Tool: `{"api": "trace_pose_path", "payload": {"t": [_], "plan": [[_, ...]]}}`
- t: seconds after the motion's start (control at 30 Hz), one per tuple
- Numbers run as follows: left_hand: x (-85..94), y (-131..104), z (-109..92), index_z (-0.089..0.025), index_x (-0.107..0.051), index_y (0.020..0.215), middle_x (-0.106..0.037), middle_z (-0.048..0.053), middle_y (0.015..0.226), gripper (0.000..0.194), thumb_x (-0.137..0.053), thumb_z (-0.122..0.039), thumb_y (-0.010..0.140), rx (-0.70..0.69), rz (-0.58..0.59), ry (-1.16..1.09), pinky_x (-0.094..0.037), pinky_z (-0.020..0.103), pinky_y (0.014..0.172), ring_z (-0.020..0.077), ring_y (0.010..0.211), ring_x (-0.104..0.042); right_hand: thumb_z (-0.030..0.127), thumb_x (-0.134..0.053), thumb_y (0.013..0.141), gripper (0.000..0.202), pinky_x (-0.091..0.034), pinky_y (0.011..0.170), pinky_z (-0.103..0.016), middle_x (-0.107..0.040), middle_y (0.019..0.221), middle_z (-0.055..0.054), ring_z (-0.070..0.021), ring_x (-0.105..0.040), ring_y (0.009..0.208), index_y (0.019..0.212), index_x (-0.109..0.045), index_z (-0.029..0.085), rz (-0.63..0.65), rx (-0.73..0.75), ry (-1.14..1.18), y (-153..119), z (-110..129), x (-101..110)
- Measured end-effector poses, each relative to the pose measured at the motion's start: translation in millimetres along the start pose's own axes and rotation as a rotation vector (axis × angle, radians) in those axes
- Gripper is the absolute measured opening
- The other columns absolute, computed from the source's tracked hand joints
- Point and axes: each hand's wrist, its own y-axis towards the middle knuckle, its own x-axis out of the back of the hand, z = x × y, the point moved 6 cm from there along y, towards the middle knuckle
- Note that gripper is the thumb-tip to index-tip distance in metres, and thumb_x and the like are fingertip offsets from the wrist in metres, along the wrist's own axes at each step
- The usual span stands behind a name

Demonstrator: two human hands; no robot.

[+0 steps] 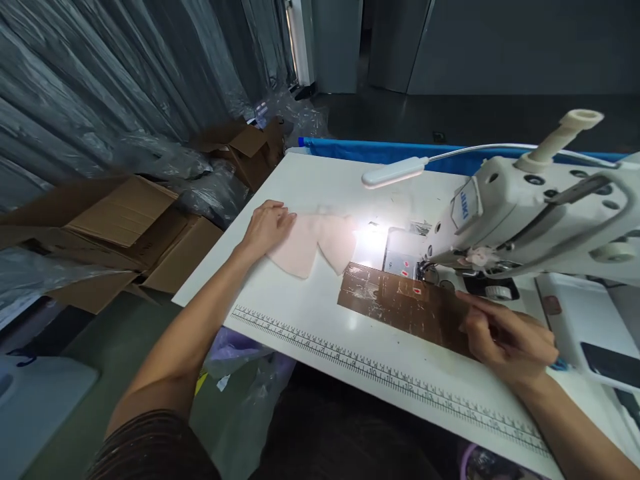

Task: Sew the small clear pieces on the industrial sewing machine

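My left hand (267, 227) lies at the left end of a pale pink fabric piece (297, 250), its fingers bent together over the cloth's upper edge. The fabric lies flat, with a V-shaped notch between two rounded lobes; its right part reaches under the bright lamp light. By the sewing machine (500, 213), my right hand (510, 337) rests over the right end of a brown plate (380, 293). Its index finger stretches toward the needle area while the other fingers curl in; anything inside them is hidden. The presser foot (424, 270) stands right of the fabric, apart from it.
A white lamp (395, 173) on a bent neck hangs over the white table (310, 177). A printed ruler (370, 367) runs along the front edge. A phone (613, 365) lies at the right. Open cardboard boxes (125, 213) and plastic sheeting stand left of the table.
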Motion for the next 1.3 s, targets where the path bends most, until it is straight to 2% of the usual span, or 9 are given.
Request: {"api": "trace_pose_path", "payload": {"t": [0.2,0.47,0.63,0.83,1.0,1.07,1.17,1.23,1.3], "plan": [[-13.2,-9,13,-0.022,-0.079,0.101,-0.070,0.006,0.117,0.026,-0.058,-0.034,0.091,0.065,-0.078,-0.104,-0.052,0.036,0.102,0.0231,0.106,-0.067,0.011,-0.058,0.088,0.027,-0.045,0.036,-0.021,-0.066,0.056,0.006,-0.0098,-0.053,0.034,0.106,-0.074,0.024,0.086,-0.054,-0.080,-4,-2,-6],[-0.7,-15,0,-0.025,-0.080,0.099,-0.070,0.004,0.120,0.019,-0.065,-0.031,0.091,0.003,-0.240,-0.073,-0.049,0.038,0.100,0.0210,0.100,-0.066,0.011,-0.061,0.088,0.026,-0.046,0.039,-0.022,-0.065,0.056,0.005,-0.0110,-0.053,0.035,0.108,-0.072,0.023,0.159,-0.145,-0.029,-16,-14,-16],[-3.8,-18,-9,-0.023,-0.078,0.102,-0.071,0.005,0.119,0.021,-0.060,-0.029,0.094,-0.079,-0.230,-0.072,-0.049,0.037,0.098,0.0197,0.100,-0.066,0.009,-0.061,0.087,0.030,-0.050,0.046,-0.020,-0.070,0.065,0.002,-0.0116,-0.061,0.043,0.112,-0.071,0.023,0.164,-0.048,-0.010,-13,-4,-16],[-5.7,-18,-5,-0.024,-0.077,0.103,-0.071,0.005,0.121,0.022,-0.057,-0.026,0.095,-0.020,-0.201,-0.014,-0.045,0.042,0.099,0.0222,0.105,-0.065,0.007,-0.060,0.086,0.037,-0.046,0.041,-0.018,-0.067,0.061,0.005,-0.0081,-0.051,0.035,0.117,-0.069,0.025,0.157,0.011,-0.018,-13,1,-12],[3.5,-20,-9,-0.024,-0.076,0.094,-0.073,0.006,0.113,0.019,-0.056,-0.026,0.094,-0.045,-0.234,0.028,-0.044,0.042,0.097,0.0216,0.101,-0.066,0.008,-0.062,0.087,0.034,-0.045,0.041,-0.018,-0.068,0.063,0.004,-0.0082,-0.052,0.036,0.115,-0.070,0.026,0.174,0.021,0.006,-18,-6,-14],[5.8,-24,-24,-0.023,-0.073,0.092,-0.073,0.007,0.111,0.019,-0.054,-0.025,0.094,-0.156,-0.198,0.024,-0.045,0.042,0.097,0.0218,0.103,-0.065,0.011,-0.062,0.087,0.029,-0.042,0.040,-0.019,-0.067,0.061,0.004,-0.0074,-0.049,0.035,0.112,-0.071,0.024,0.172,0.012,0.005,-20,-7,-15],[-2.0,-42,-74,-0.019,-0.067,0.097,-0.073,0.009,0.105,0.021,-0.047,-0.025,0.096,-0.459,-0.012,-0.062,-0.051,0.039,0.091,0.0206,0.100,-0.067,0.017,-0.060,0.091,0.029,-0.047,0.043,-0.020,-0.067,0.064,0.003,-0.0094,-0.054,0.040,0.118,-0.069,0.022,0.212,0.001,0.056,-19,2,-18],[-11.9,-64,-117,-0.019,-0.065,0.097,-0.074,0.008,0.093,0.025,-0.042,-0.026,0.099,-0.671,0.156,-0.116,-0.054,0.035,0.079,0.0187,0.087,-0.068,0.022,-0.058,0.093,0.041,-0.060,0.064,-0.028,-0.074,0.092,-0.006,-0.0175,-0.071,0.071,0.134,-0.060,0.021,0.296,0.001,0.115,-14,17,-23],[-16.2,-90,-159,-0.019,-0.064,0.095,-0.072,0.007,0.083,0.025,-0.042,-0.029,0.101,-0.874,0.224,-0.143,-0.054,0.033,0.071,0.0178,0.076,-0.066,0.029,-0.060,0.093,0.059,-0.060,0.091,-0.043,-0.064,0.128,-0.016,-0.0282,-0.065,0.113,0.149,-0.044,0.019,0.398,0.020,0.155,-9,35,-31]]}}
